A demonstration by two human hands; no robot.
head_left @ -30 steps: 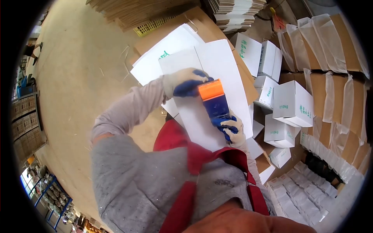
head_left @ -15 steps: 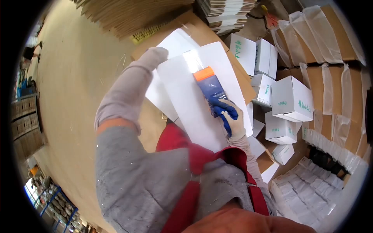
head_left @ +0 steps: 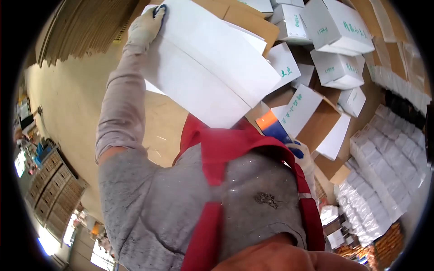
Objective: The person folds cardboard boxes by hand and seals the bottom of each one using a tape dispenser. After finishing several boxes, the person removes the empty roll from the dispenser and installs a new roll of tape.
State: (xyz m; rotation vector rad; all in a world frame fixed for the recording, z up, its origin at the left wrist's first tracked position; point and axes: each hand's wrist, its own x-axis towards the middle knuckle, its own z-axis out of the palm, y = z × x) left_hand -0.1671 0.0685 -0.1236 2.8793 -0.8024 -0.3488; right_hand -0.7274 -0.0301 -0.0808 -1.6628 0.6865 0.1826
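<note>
White cardboard tilted toward the body, tape dispenser drawn aside

Head view: since the earlier frames, the large flat white cardboard piece with a center crease [head_left: 203,58] has turned and come nearer the chest, its near corner now at the red apron [head_left: 217,144]. The orange-and-blue handheld tape dispenser [head_left: 275,128] has left the cardboard's face and is now off its lower right edge, near the apron.

Brown cardboard [head_left: 253,25] shows beneath and beyond the white piece; what supports it cannot be told. A smooth tan floor [head_left: 68,104] spreads to the left, with a tall stack of flattened brown cardboard [head_left: 86,29] at the upper left. Clear-wrapped white bundles [head_left: 384,167] fill the lower right.

Green writing marks the white cartons: "10KG" and "精品小土" can be read on the large closed white carton [head_left: 337,27], and "土豆" on the white carton panel [head_left: 284,67] beside the cardboard. Further closed white cartons crowd around the large one. An open white carton with a brown interior [head_left: 316,115] lies tipped beside the dispenser, green characters along its side.

The left hand [head_left: 147,27], in a pale glove with blue fingertips, is closed on the cardboard's far left corner. The right hand [head_left: 300,151], gloved alike and partly hidden, is curled around the dispenser's blue end.
</note>
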